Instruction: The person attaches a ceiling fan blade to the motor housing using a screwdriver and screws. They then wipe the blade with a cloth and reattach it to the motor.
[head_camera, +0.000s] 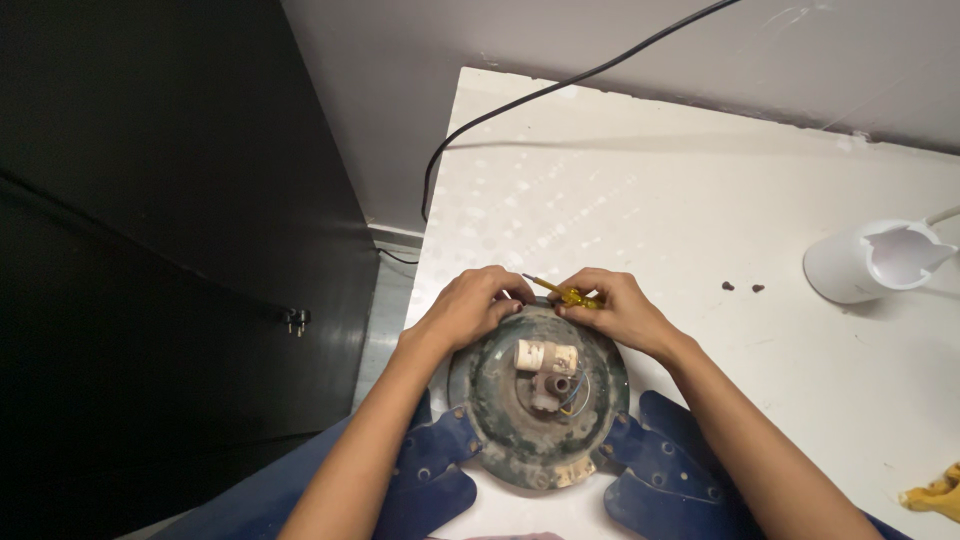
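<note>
The fan motor (538, 400), a round dirty metal housing w/ dark blue blades (665, 475) bolted at its lower sides, lies on the white worktop (700, 200) near the front edge, closer to the left edge than to the right. On top of the motor, in the centre, lies a small cream cylinder part (546, 356), prob. a capacitor, and under it a short shaft w/ thin wires.

Both hands are at the far rim of the motor. The left hand (470, 308) is curled, fingers bent down on the rim; what is under the fingers I cannot tell. The right hand (612, 308) is closed around a yellow-handle screwdriver (572, 295), its thin dark end pointing left toward the left hand, approx. where the two hands meet.

Handling, as I judge it: the motor looks heavy and stiff, cast metal, so it will not slide easy, but the surface is grimy and maybe greasy, so grip can slip. Best hold is at the rim w/ both hands, or at the blade arms close to the bolts; not by the wires or the cream part, these look fragile.

Other things: a black cable (520, 100) goes over the back left corner, a white plastic jug (870, 262) lies on its side near the right edge, two small dark bits (742, 287) just left of it, something yellow (935, 492) at the front right corner.
</note>
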